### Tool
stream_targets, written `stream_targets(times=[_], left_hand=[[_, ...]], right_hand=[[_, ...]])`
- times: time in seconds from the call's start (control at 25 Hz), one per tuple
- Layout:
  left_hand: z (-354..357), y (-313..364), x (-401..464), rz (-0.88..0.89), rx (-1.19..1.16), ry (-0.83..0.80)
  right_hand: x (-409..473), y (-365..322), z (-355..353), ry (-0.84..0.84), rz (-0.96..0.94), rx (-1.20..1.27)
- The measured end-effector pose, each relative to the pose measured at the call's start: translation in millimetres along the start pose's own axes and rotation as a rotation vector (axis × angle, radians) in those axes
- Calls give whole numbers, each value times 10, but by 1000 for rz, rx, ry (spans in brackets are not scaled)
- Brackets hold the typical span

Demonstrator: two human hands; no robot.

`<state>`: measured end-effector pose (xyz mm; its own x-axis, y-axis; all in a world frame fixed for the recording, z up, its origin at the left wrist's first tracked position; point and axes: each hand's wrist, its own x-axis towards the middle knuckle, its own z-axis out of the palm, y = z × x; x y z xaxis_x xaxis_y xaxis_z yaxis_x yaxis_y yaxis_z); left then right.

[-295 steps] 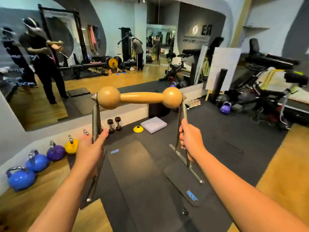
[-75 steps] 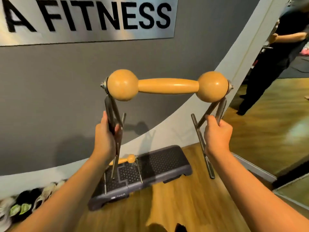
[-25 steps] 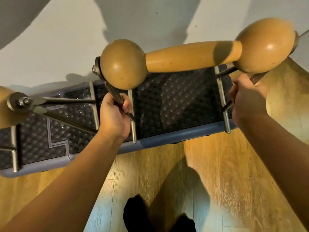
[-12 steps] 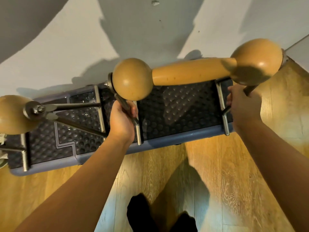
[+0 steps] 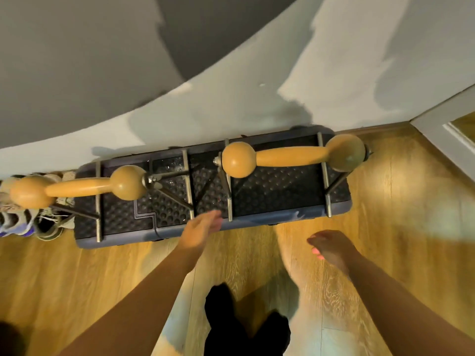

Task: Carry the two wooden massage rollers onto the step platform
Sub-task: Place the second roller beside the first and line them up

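Two wooden massage rollers on metal legs stand side by side on the dark step platform (image 5: 259, 219) against the wall. The right roller (image 5: 290, 157) fills the platform's right half. The left roller (image 5: 77, 187) covers the left half, its left ball overhanging the platform's end. My left hand (image 5: 201, 228) hovers open just in front of the platform's front edge, holding nothing. My right hand (image 5: 331, 246) is lower and further right over the wooden floor, fingers loosely apart and empty. Neither hand touches a roller.
Several shoes (image 5: 23, 222) lie on the floor left of the platform, under the left roller's end. A grey and white wall (image 5: 231, 93) rises directly behind. A white door frame (image 5: 442, 124) stands at the right. My dark-socked feet (image 5: 244, 327) are on the wooden floor.
Both hands have let go of the right roller's metal legs and pulled back toward me. The roller now stands on the platform. The view has drawn back and higher.
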<state>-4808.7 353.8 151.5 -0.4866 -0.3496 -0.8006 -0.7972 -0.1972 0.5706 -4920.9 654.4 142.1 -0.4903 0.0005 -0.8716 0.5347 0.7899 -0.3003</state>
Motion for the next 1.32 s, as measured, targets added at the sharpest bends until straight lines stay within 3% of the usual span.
stream_targets(times=[0.08, 0.2, 0.32, 0.48, 0.64, 0.92, 1.16, 1.32], left_hand=[[-170, -44, -404, -29, 156, -11], [-363, 15, -983, 128, 376, 26], [-602, 315, -1426, 369, 442, 68], [-1044, 783, -1674, 537, 420, 146], [-1496, 1020, -1620, 538, 358, 173], [-2219, 1168, -1357, 525, 577, 206], [-2364, 1011, -591, 613, 994, 268], [-2426, 857, -113, 586, 1117, 235]], right_hand=[[-401, -1, 43, -32, -79, -92], [-926, -79, 70, -91, -114, -169], [-1257, -411, -87, -63, -290, -223], [-1548, -1163, -405, -2, -569, -139], [-1620, -1561, -477, 77, -649, -134], [-1428, -1923, -642, 225, -737, -485], [-684, -2000, -458, 243, -779, -743], [-400, -2003, -358, 186, -710, -974]])
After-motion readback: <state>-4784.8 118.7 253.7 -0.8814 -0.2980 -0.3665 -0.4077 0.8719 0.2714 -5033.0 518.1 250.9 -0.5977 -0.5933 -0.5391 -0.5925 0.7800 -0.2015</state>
